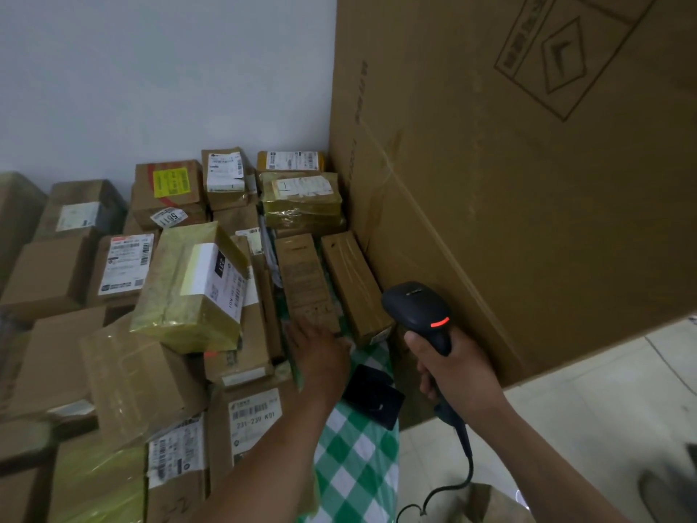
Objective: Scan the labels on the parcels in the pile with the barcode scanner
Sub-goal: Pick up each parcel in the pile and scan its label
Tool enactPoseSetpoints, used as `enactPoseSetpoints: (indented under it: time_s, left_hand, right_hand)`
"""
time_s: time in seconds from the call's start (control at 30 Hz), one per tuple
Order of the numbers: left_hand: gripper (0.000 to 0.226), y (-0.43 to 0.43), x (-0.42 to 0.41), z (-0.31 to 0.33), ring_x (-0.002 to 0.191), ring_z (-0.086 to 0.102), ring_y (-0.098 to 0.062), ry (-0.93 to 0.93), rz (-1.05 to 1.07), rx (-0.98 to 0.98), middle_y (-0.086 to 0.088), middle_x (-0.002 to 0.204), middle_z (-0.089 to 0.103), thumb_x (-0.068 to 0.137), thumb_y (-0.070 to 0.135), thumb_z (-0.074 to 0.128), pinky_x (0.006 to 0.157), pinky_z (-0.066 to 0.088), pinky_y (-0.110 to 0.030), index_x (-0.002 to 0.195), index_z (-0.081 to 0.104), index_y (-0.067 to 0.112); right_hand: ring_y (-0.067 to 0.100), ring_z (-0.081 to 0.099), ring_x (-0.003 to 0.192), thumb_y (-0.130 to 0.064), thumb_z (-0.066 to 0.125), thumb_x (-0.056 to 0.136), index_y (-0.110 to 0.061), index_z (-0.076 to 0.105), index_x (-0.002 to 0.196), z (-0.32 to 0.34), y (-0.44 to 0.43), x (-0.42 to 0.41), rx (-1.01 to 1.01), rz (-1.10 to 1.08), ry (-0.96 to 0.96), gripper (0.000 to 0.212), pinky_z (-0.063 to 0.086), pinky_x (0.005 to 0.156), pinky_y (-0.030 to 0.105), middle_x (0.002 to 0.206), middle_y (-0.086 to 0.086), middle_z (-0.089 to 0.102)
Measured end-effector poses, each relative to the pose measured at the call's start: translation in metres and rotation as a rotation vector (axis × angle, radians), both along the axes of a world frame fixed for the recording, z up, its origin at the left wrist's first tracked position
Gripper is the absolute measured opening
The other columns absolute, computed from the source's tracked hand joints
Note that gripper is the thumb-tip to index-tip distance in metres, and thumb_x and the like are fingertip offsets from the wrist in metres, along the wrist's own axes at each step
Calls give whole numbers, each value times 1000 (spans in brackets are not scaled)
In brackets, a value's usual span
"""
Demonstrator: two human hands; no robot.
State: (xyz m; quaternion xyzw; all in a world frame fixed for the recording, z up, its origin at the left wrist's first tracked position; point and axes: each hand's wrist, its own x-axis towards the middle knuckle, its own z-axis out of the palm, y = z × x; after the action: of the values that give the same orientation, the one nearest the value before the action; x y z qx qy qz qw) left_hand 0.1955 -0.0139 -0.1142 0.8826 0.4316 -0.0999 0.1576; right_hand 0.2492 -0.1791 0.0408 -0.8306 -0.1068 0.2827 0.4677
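Gripping the handle of a black plastic barcode scanner [418, 307] with a glowing red strip, the person's right hand [452, 371] aims its rounded head at the pile of taped brown cardboard parcels [124, 266]. A curling black cable [465, 462] trails from the handle. The left hand [320, 352], slightly blurred, lies with fingers outstretched on the near end of a long narrow brown cardboard parcel [305, 281]. Beneath the forearm spreads a green-and-white checked cloth [354, 466] bearing a flat black rectangular pad [373, 398]. A bulky parcel wrapped in glossy yellow tape [188, 288] tilts atop the heap; a huge plain corrugated carton [528, 183] stands at right.
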Motion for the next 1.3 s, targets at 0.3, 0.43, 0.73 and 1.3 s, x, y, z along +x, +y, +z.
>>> enactPoseSetpoints:
  time_s: [0.3, 0.43, 0.73, 1.3]
  left_hand:
    - [60, 20, 49, -10, 150, -12, -39, -167, -704, -49, -10, 165, -11, 102, 50, 37, 120, 8, -57, 156, 12, 38]
    - [61, 26, 42, -18, 148, -14, -42, -217, -588, -66, -9, 165, -7, 96, 60, 42, 117, 14, -60, 152, 25, 42]
    - [74, 6, 61, -7, 138, 28, -46, -315, -181, -129, -29, 157, 9, 91, 40, 63, 111, 31, -48, 148, 29, 10]
    - [50, -13, -64, 140, 94, 64, 7, -1194, 311, -816, 35, 100, 67, 91, 8, 58, 80, 55, -25, 130, 50, 38]
  right_hand:
    - [19, 59, 49, -36, 66, 88, -12, 56, 78, -13, -8, -15, -6, -180, -111, 28, 51, 59, 40, 54, 9, 63]
    - [19, 60, 50, -38, 67, 87, -13, 56, 80, -18, -8, -17, -22, -200, -124, 28, 52, 61, 40, 54, 8, 64]
    - [14, 59, 48, -37, 69, 88, -16, 58, 84, -22, -7, -15, -28, -208, -105, 24, 51, 54, 32, 56, 6, 63]
    - [18, 74, 82, -30, 67, 90, -21, 67, 98, 36, 23, -22, 409, -170, 186, 12, 59, 79, 41, 87, -1, 77]
